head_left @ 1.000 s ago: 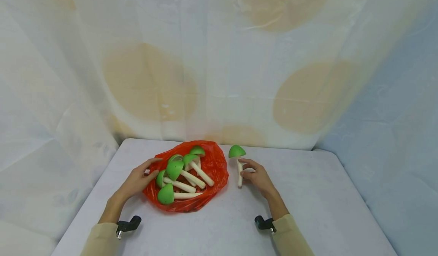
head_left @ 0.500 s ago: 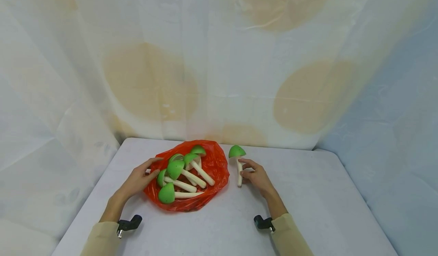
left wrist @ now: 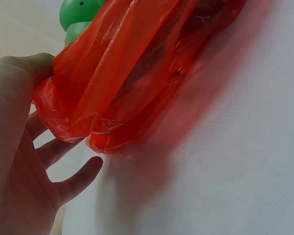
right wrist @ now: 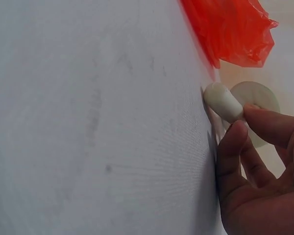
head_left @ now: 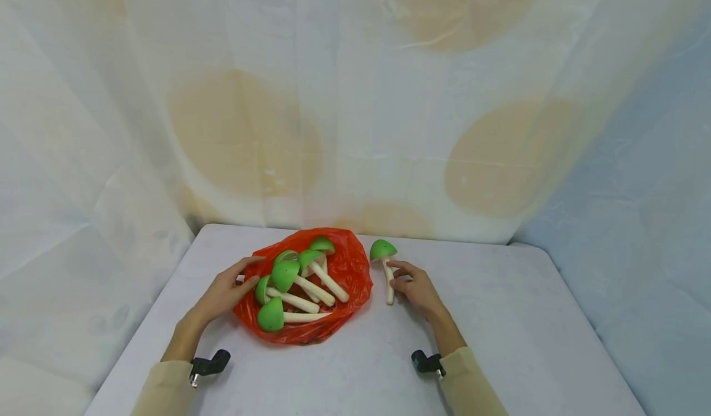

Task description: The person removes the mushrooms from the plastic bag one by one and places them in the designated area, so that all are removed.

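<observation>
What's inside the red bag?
Green-capped, white-stemmed mushrooms, piled together. They cover part of the red bag, so anything underneath them can't be seen.

white table (head_left: 528,317) with rounded corners, creased pale backdrop (head_left: 378,107) bearing tan round patches, bluish-white sheet (head_left: 639,218) at right

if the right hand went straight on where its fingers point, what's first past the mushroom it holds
Past the mushroom, the right hand would probably meet the red bag first, though depth is hard to judge.
</observation>
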`<state>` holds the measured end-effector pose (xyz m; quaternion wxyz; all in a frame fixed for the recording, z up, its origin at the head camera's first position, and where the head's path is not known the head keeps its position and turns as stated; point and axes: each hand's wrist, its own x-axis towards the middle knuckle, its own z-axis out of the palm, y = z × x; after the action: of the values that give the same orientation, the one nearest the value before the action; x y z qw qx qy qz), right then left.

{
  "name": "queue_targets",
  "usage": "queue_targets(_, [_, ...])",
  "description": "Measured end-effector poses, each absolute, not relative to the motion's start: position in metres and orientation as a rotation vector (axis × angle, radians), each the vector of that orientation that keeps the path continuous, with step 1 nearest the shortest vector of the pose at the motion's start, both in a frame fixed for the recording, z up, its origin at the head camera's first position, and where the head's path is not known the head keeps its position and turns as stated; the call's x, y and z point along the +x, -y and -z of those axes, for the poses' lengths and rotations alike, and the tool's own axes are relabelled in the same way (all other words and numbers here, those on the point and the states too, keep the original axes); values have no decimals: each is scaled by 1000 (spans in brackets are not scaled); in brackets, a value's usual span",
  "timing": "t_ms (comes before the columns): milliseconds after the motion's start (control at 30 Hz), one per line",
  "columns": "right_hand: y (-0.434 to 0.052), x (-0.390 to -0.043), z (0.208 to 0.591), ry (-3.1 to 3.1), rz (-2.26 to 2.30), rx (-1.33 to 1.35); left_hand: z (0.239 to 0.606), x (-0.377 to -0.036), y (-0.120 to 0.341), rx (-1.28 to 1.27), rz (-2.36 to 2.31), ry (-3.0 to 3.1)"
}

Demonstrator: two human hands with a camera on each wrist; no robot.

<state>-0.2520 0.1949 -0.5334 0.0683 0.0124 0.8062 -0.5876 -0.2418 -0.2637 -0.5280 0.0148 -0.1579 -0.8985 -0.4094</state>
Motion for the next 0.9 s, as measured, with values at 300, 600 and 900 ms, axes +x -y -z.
queue_targets(300, [-197,-252,537,-2435,1804,40,526,-241,263,-482,1277,2807])
queue_targets(600, [-198,-252,536,-2465,1785,63,527,-241,264,-493,1288,2807])
queue_targets(900, [-199,-251,535,-2465,1784,78,528,-240,264,-488,1253,2805])
